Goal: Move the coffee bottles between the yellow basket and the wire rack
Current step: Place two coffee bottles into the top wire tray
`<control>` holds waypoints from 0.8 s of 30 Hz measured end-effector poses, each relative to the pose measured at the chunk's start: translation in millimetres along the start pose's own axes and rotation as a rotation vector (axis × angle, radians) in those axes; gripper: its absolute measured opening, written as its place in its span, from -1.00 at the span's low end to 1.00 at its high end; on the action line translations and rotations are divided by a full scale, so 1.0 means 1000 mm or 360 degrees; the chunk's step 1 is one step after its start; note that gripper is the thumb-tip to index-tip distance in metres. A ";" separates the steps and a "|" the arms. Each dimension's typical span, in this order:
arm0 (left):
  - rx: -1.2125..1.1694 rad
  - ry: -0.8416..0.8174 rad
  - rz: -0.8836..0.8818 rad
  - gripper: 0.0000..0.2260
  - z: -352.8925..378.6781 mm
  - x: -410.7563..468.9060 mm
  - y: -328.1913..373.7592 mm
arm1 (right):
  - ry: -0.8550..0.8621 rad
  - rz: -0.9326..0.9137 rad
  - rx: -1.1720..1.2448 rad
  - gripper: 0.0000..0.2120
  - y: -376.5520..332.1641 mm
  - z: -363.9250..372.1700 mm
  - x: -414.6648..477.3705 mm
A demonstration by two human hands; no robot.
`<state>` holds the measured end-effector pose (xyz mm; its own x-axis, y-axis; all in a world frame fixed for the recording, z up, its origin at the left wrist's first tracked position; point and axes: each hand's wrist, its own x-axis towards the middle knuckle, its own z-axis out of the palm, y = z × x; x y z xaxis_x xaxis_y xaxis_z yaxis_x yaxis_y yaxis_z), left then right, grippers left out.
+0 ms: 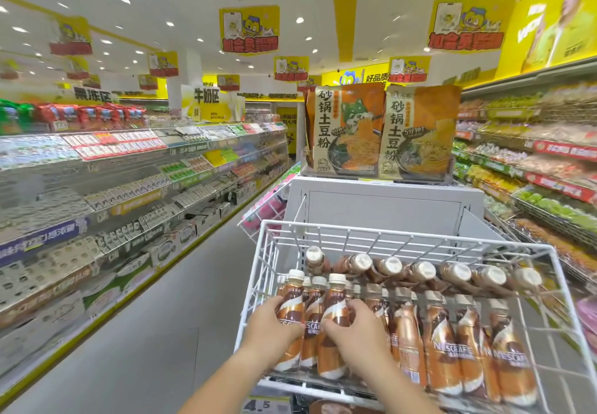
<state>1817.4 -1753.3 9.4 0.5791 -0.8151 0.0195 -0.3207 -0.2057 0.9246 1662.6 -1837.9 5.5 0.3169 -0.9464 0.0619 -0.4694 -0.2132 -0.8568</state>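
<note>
White wire rack (326, 236) holds brown Nescafe coffee bottles (468, 346) in upright rows. Left hand (273, 325) and right hand (353, 333) each grasp standing bottles at its front left. A "4.5" price tag (265, 405) sits below.

2 bare forearms are showing from the bottom edge, with no sleeves, watch or rings visible. The left hand (273, 326) and right hand (352, 333) are wearing no gloves.

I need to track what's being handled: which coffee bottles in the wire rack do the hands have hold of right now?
The upright bottles at the rack's front-left corner: left hand and right hand clasp them. The others stand untouched to the right or lie behind.
</note>
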 end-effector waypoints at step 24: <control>0.0153 0.0133 0.0747 -0.65 -0.014 0.006 0.033 | -0.0004 -0.0098 -0.0334 -0.19 -0.006 0.005 -0.006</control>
<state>1820.1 -1757.4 45.4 0.4120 -0.7864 0.4602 -0.6272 0.1216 0.7693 1667.5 -1829.9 7.9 0.3518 -0.9297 0.1093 -0.6103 -0.3164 -0.7262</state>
